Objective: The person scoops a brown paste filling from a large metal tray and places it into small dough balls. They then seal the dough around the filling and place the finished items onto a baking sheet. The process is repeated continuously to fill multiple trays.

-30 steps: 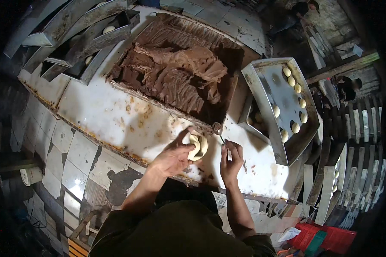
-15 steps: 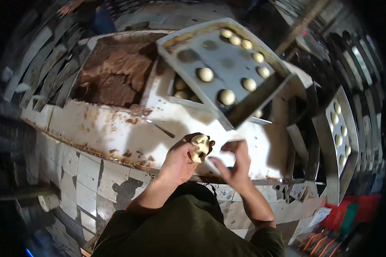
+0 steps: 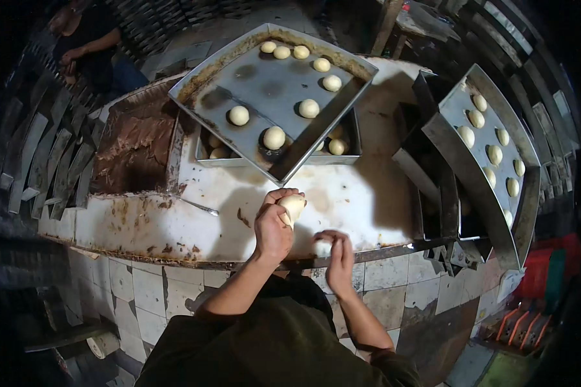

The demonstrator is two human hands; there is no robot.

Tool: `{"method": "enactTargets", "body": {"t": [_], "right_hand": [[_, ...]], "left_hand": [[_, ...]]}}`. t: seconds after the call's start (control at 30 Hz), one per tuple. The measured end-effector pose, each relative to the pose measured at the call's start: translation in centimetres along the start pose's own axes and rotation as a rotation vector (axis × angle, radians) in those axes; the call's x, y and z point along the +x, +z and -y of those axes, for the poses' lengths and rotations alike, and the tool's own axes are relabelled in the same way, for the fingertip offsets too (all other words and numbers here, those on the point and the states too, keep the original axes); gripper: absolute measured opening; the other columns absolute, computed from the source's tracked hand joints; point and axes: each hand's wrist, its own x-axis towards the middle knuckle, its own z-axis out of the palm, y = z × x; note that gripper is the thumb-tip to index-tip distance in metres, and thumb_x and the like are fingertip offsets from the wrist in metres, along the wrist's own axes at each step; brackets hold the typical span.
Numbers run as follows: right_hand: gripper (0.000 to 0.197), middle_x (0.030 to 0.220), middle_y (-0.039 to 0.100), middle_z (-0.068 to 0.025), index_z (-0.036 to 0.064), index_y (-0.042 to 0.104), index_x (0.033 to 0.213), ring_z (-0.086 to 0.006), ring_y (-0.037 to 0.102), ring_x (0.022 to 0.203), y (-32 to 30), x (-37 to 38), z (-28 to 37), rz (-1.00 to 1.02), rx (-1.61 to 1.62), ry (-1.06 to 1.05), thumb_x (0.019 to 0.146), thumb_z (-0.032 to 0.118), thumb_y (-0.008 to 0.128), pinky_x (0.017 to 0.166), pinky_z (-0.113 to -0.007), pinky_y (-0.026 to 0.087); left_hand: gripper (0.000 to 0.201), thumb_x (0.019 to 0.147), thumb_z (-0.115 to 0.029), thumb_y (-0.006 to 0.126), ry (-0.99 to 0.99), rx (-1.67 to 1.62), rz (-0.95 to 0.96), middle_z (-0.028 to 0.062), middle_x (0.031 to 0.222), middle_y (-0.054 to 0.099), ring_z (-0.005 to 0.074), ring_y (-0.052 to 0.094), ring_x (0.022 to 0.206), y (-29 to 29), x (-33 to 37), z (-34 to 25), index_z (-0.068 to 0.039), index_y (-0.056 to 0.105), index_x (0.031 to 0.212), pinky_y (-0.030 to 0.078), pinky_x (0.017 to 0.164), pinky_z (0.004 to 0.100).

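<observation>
My left hand [image 3: 275, 227] is wrapped around a pale piece of dough [image 3: 292, 208], which bulges out between thumb and fingers above the white worktop [image 3: 316, 222]. Apart from the dough, to the right, my right hand [image 3: 339, 261] hovers near the table's front edge, holding nothing, its fingers bent and a little apart. Just beyond the dough is the near corner of a metal tray [image 3: 258, 87] with several round dough balls [image 3: 274, 137]. A spoon [image 3: 202, 207] lies left of my hands, beside a bin of thick brown paste [image 3: 135, 145].
Under the tray sits another metal tray [image 3: 350, 157] with dough balls. More trays stack at the right, the top one [image 3: 455, 138] tilted and bearing several balls. A red crate [image 3: 539, 267] stands on the floor at right. Another person [image 3: 87, 48] is at the far left.
The dough looked hollowed in my left palm; now that hand is closed around it, turned more upright. My right hand has its fingers drawn closer together. The whole view has shifted.
</observation>
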Motion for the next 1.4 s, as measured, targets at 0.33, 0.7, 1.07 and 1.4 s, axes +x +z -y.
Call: {"method": "enactTargets", "body": {"t": [0.33, 0.7, 1.07, 1.4], "right_hand": [[0.037, 0.137, 0.034, -0.0162, 0.0022, 0.055, 0.119, -0.0391, 0.019, 0.132, 2.3, 1.9, 0.8, 0.036, -0.622, -0.358, 0.094, 0.024, 0.038, 0.107, -0.048, 0.015], [0.034, 0.101, 0.056, -0.0154, -0.0037, 0.056, 0.102, -0.0250, 0.052, 0.096, -3.9, 5.3, -2.5, -0.410, -0.327, -0.151, 0.097, 0.022, 0.034, 0.087, -0.034, 0.039], [0.036, 0.101, 0.056, -0.0114, 0.0157, 0.061, 0.101, -0.0308, 0.051, 0.099, -3.3, 2.6, -6.4, 0.334, -1.065, -0.469, 0.067, 0.005, 0.063, 0.086, -0.040, 0.041], [0.014, 0.079, 0.053, -0.0195, -0.0012, 0.054, 0.073, -0.0354, 0.049, 0.077, 4.7, 10.5, -8.2, -0.359, -0.684, -0.136, 0.081, 0.010, 0.055, 0.071, -0.040, 0.041]], "left_hand": [[0.030, 0.078, -0.011, 0.036, -0.361, -0.269, -0.227, 0.0134, 0.102, 0.055, 0.0296, 0.054, 0.099, -0.1, 1.4, 1.3, -0.001, 0.050, 0.102, 0.043, 0.092, 0.0469], [0.068, 0.073, -0.003, 0.051, 0.486, 1.928, 0.541, 0.0162, 0.146, 0.020, 0.0325, 0.007, 0.138, -2.7, 0.8, 6.6, -0.002, 0.027, 0.137, 0.003, 0.109, 0.0514], [0.041, 0.084, 0.007, 0.043, 0.531, 0.855, 0.304, 0.0176, 0.125, 0.046, 0.0240, 0.048, 0.116, -9.1, -3.2, -10.3, 0.003, 0.037, 0.124, 0.036, 0.099, 0.0354], [0.022, 0.087, 0.001, 0.049, 0.780, 1.045, 0.351, 0.0097, 0.105, 0.059, 0.0171, 0.055, 0.102, -6.0, 10.5, -22.5, 0.001, 0.055, 0.108, 0.042, 0.088, 0.0286]]}}
